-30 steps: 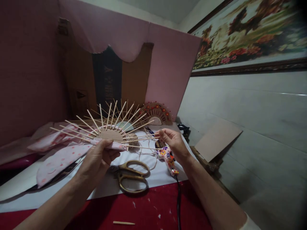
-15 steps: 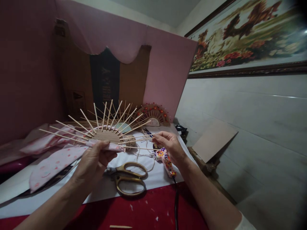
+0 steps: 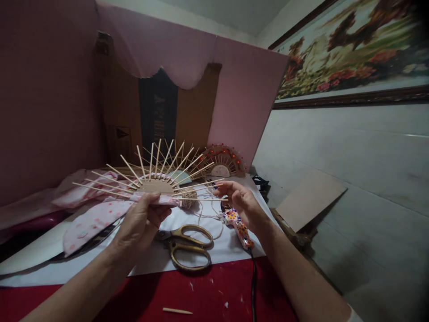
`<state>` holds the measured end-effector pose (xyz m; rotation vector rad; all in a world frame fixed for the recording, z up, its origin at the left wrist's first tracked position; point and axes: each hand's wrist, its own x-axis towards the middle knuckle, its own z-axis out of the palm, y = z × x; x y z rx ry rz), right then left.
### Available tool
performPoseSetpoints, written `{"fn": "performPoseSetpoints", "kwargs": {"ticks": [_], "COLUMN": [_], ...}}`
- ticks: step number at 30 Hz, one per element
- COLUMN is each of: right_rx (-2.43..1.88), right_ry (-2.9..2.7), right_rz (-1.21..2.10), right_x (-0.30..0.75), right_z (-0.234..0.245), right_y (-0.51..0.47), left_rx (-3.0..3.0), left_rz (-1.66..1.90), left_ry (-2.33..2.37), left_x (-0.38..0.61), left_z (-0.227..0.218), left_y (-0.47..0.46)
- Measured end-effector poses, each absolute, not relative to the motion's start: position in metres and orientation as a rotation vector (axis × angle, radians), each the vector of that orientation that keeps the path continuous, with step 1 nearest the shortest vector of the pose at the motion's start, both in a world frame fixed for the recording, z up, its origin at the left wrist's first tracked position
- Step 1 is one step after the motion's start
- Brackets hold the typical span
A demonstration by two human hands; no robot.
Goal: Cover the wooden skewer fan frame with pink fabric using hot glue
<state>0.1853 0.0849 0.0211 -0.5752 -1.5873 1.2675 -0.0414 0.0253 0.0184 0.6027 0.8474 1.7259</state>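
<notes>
Over the desk point(image 3: 147, 295), the left hand point(image 3: 142, 221) pinches the fan point(image 3: 154, 183) by its base point(image 3: 161, 188), a sensible grip: it looks light, its sticks point(image 3: 140, 162) snappable. The right hand point(image 3: 246, 205) curls its fingers loosely; contact is unclear.

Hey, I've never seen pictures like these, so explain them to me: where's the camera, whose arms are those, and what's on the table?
There's no machine here, just a person working bare-handed. Every picture comes from one camera worn on that person's head, looking forward and down, so the arms are the wearer's own.

The left hand holds a half-round cardboard piece with thin sticks fanning out from it. The right hand is by the stick ends on the right; whether it touches them is hard to tell.

On the white sheet lie scissors and a flower-patterned corded tool. Nearer, a short pointed stick lies on the red surface.
</notes>
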Motion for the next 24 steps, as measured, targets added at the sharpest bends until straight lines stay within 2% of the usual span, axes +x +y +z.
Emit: {"fn": "performPoseSetpoints", "kwargs": {"ticks": [24], "right_rx": [-0.501], "right_ry": [-1.444], "right_rz": [1.323], "right_x": [0.171], "right_z": [0.016], "right_y": [0.079], "left_rx": [0.539], "left_rz": [1.697], "left_ry": [0.85], "left_x": [-0.041], "left_z": [0.018], "left_y": [0.026]}}
